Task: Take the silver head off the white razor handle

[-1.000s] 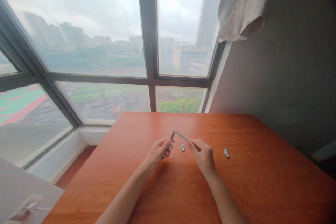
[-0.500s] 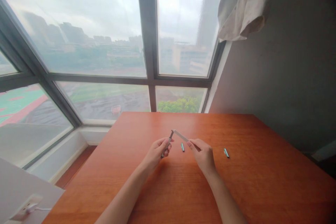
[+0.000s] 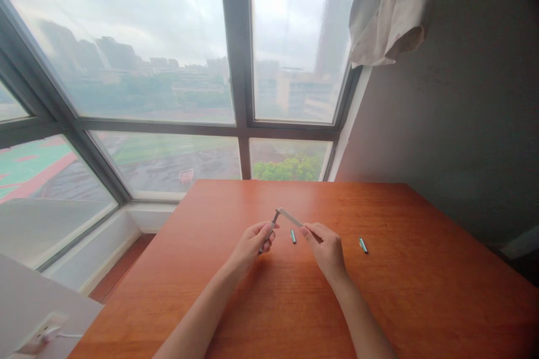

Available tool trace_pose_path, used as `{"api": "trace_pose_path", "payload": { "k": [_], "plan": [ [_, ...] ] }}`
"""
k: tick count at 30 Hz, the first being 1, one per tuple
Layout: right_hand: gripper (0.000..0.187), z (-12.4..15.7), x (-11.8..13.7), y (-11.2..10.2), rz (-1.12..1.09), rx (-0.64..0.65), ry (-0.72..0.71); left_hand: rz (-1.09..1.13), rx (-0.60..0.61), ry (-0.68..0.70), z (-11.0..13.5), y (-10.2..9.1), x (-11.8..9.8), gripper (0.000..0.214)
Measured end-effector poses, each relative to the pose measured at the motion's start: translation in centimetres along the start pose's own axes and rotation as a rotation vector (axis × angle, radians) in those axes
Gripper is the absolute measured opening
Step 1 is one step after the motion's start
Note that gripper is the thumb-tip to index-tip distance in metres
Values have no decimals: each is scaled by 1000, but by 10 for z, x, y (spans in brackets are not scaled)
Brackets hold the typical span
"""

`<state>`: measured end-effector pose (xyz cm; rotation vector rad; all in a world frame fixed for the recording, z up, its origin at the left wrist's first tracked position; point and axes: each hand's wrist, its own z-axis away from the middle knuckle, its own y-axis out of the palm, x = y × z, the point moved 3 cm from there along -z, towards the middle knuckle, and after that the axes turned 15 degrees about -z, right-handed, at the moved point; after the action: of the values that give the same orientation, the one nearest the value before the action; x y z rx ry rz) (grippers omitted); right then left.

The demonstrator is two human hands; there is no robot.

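Observation:
Both my hands are above the orange wooden table, each pinching one slim stick-like piece. My left hand is closed on a dark grey pen-like piece that points up and right. My right hand is closed on a pale, light-coloured piece that points up and left. The two tips meet at the top between the hands. A small teal cylinder lies on the table between my hands. A second teal cylinder lies to the right of my right hand.
Large windows stand behind the table's far edge. A grey wall runs along the right side, with a pale cloth hanging at the top. A white socket with a cable sits at the lower left.

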<state>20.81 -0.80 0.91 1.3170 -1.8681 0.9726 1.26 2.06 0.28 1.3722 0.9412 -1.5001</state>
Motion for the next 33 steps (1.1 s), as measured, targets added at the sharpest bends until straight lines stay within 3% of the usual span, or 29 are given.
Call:
{"api": "trace_pose_path", "payload": {
  "k": [9, 25, 33],
  "plan": [
    [29, 0, -8, -2, 74, 1, -12, -113, 41, 33, -5, 0, 10, 50],
    [33, -1, -4, -5, 95, -18, -8, -84, 65, 48, -2, 0, 4, 45],
    [38, 1, 8, -4, -18, -11, 32, -171, -137, 192, -3, -9, 0, 37]
  ]
}}
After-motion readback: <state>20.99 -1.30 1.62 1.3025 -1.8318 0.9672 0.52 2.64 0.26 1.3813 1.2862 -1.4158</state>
